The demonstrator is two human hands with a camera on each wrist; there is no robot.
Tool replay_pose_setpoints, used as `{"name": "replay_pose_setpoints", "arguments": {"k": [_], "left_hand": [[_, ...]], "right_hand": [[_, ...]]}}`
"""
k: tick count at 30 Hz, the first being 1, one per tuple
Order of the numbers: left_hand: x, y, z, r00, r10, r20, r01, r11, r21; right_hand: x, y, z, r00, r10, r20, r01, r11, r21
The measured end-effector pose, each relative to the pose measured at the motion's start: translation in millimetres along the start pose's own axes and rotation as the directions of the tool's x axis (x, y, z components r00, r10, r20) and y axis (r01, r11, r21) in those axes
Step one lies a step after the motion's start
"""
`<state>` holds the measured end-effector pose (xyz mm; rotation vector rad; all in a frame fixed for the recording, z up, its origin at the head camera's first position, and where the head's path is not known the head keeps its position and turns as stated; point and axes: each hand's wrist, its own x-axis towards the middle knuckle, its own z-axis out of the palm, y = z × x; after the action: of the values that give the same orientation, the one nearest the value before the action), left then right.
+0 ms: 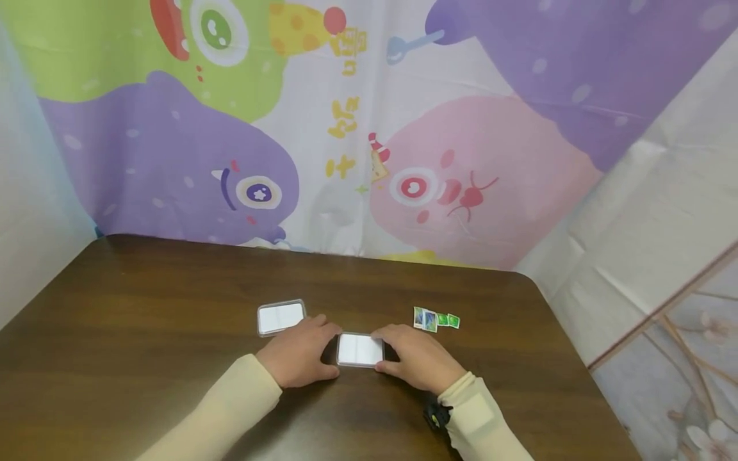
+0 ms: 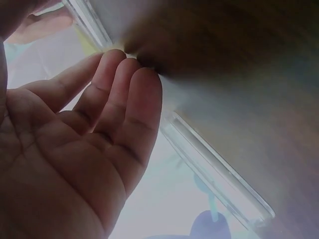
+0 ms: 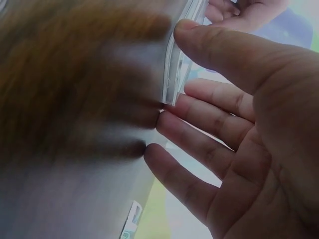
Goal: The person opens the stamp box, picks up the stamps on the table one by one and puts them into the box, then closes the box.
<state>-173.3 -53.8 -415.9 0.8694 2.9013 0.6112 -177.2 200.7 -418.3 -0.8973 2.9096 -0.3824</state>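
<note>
A flat clear plastic case with a white top [image 1: 360, 350] lies on the table between the two hands. My right hand [image 1: 423, 358] holds its right end, thumb at the near corner and index finger at the far corner. In the right wrist view, the thumb touches the edge of the clear case [image 3: 174, 74], with the other fingers spread beyond it. My left hand [image 1: 302, 352] rests beside the case's left end; its fingertips touch the tabletop in the left wrist view. A second similar case [image 1: 280, 317] lies just beyond the left hand.
Several small picture cards or stickers [image 1: 429, 319], some blue and some green, lie in a row beyond the right hand. The brown wooden table [image 1: 173, 288] meets a cartoon-printed cloth [image 1: 340, 211] at the back. Pale cloths hang at both sides.
</note>
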Motion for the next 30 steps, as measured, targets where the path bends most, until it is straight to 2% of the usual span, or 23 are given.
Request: {"name": "replay_pose_setpoints", "arguments": {"k": [7,18,30], "left_hand": [[0.8,1.0,3.1,1.0,-0.021,-0.011,0.021,1.0,0.013],[0.3,2.9,3.4,1.0,0.005,-0.024,-0.005,1.0,0.003],[0.0,1.3,3.1,0.999,0.009,-0.042,-0.009,1.0,0.01]], "right_hand": [[2.3,0.2,1.4,1.0,-0.001,0.004,0.001,1.0,-0.013],[-0.2,-2.9,1.2,0.999,-0.019,0.037,0.02,1.0,-0.024],[0.6,-4.5,0.5,0.999,-0.026,0.026,0.026,1.0,-0.001]]}}
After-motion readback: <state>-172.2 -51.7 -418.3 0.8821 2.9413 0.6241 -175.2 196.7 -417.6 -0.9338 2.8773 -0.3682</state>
